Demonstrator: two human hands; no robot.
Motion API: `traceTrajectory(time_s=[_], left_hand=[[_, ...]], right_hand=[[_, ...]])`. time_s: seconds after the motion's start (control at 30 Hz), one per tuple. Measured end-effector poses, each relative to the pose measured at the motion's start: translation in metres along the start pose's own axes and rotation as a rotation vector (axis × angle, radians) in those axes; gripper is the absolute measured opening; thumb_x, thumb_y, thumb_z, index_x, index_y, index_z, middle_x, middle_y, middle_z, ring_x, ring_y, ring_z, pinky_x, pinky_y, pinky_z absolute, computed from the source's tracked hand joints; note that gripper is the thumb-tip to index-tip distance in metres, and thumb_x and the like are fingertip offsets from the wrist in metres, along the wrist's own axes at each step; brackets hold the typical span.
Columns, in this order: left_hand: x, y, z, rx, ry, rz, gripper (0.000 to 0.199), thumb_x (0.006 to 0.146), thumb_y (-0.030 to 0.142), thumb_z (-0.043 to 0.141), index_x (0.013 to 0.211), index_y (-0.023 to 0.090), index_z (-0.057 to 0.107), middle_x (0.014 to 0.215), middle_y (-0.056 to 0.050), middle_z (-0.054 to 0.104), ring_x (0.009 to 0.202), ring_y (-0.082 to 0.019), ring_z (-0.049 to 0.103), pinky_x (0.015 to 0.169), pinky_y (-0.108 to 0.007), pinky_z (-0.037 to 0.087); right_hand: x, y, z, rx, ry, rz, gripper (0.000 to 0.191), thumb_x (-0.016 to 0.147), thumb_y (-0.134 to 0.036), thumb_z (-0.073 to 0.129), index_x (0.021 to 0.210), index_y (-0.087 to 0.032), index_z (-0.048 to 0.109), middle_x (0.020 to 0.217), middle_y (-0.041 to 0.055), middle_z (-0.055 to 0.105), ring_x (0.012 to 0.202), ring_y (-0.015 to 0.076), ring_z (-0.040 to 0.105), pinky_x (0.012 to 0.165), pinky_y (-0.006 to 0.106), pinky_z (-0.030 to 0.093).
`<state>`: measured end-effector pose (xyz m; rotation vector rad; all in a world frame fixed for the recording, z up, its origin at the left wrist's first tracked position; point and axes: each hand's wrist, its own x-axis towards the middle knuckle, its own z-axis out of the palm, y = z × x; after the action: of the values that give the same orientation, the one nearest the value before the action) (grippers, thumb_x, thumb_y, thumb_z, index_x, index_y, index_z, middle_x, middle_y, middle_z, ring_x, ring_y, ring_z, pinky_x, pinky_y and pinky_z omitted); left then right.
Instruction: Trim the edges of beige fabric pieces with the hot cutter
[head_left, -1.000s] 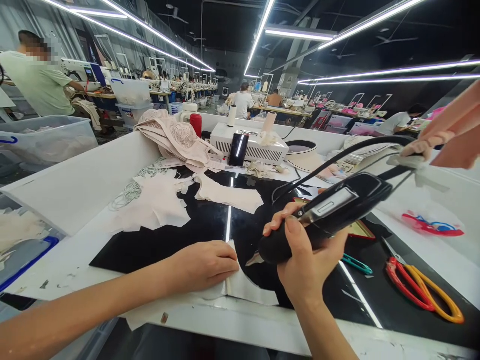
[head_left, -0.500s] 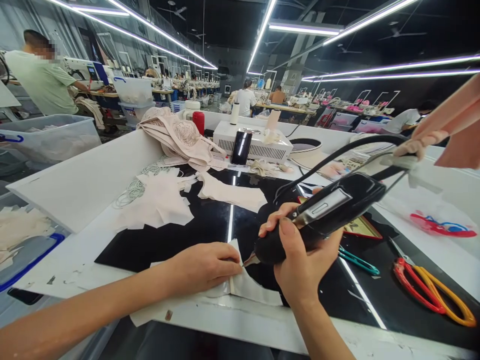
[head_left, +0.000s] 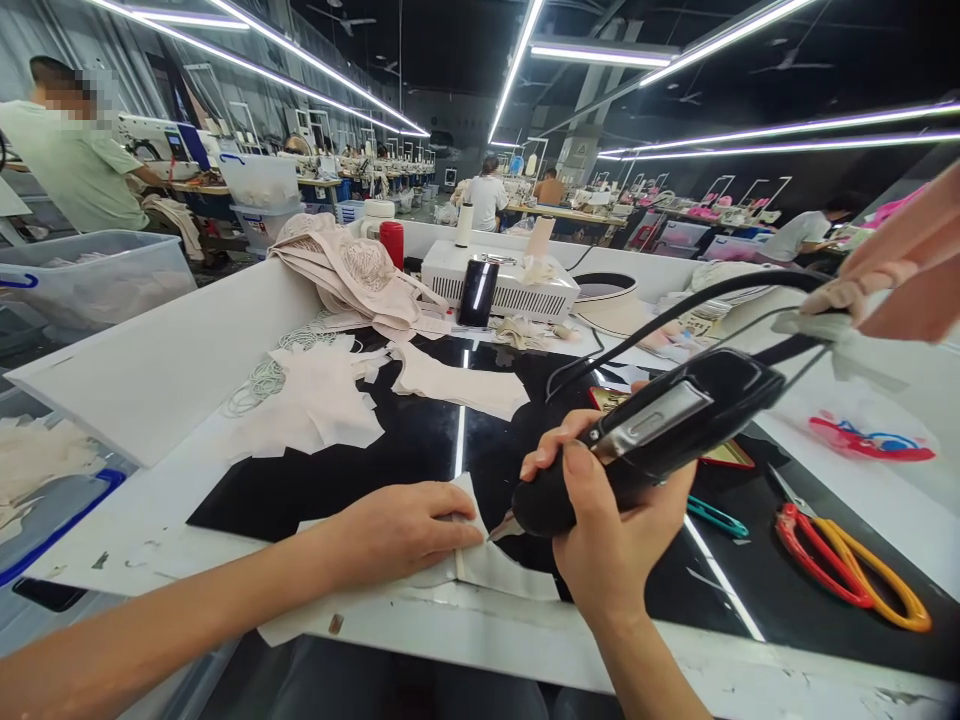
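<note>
My right hand [head_left: 611, 520] is wrapped around a black corded hand tool [head_left: 652, 425] with a pointed metal tip. That tip meets or nearly meets the edge of a pale cloth piece [head_left: 510, 574] at the table's front, just right of my left fingertips. My left hand [head_left: 420, 532] lies on this cloth, fingers together and pressing it at a raised fold; the thumb is mostly hidden. Behind it, another pale cloth piece [head_left: 459, 383] rests on the black glossy board [head_left: 300, 492], beside a larger jagged cloth piece [head_left: 311, 405].
To the right lie red-and-orange-handled scissors [head_left: 847, 570] and a teal-handled tool [head_left: 718, 518]. A white vented box [head_left: 501, 285], a dark phone [head_left: 477, 292] and heaped bra cups [head_left: 345, 265] stand at the back. The tool's thick cable [head_left: 675, 308] arches up to hanging cloth ties.
The tool and my right hand have shifted slightly right, and its tip sits a little away from my left fingertips. My left hand stays on the cloth; the view has turned slightly.
</note>
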<state>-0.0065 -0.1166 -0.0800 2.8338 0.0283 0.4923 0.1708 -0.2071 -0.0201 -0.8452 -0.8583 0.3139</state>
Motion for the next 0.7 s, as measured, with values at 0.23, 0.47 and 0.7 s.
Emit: traceTrajectory(time_s=[0.23,0.47,0.7], left_hand=[[-0.001,-0.001,-0.005,0.071,0.045,0.005,0.023,0.107,0.013,0.053,0.124,0.019,0.067,0.128,-0.008,0.069,0.109,-0.019,0.071,0.092,-0.028,0.062],[0.013,0.021,-0.003,0.064,0.146,-0.015,0.020,0.106,0.008,0.051,0.115,0.013,0.069,0.112,-0.009,0.070,0.102,-0.019,0.068,0.093,-0.031,0.062],[0.025,0.044,0.017,0.096,0.138,-0.082,0.016,0.104,0.011,0.054,0.111,0.014,0.068,0.102,-0.006,0.070,0.094,-0.023,0.068,0.080,-0.034,0.064]], right_hand=[[0.006,-0.013,-0.008,-0.007,0.050,-0.042,0.038,0.085,-0.021,0.082,0.111,-0.029,0.055,0.087,-0.0055,0.069,0.062,0.0133,0.066,0.053,0.029,0.059],[0.007,-0.020,-0.030,-0.065,0.085,-0.080,0.042,0.083,-0.021,0.084,0.114,-0.028,0.056,0.086,-0.0052,0.070,0.058,0.0149,0.065,0.052,0.032,0.058],[0.002,-0.020,-0.034,-0.074,0.076,-0.099,0.041,0.084,-0.018,0.084,0.110,-0.027,0.054,0.087,-0.0047,0.071,0.060,0.0152,0.066,0.051,0.032,0.059]])
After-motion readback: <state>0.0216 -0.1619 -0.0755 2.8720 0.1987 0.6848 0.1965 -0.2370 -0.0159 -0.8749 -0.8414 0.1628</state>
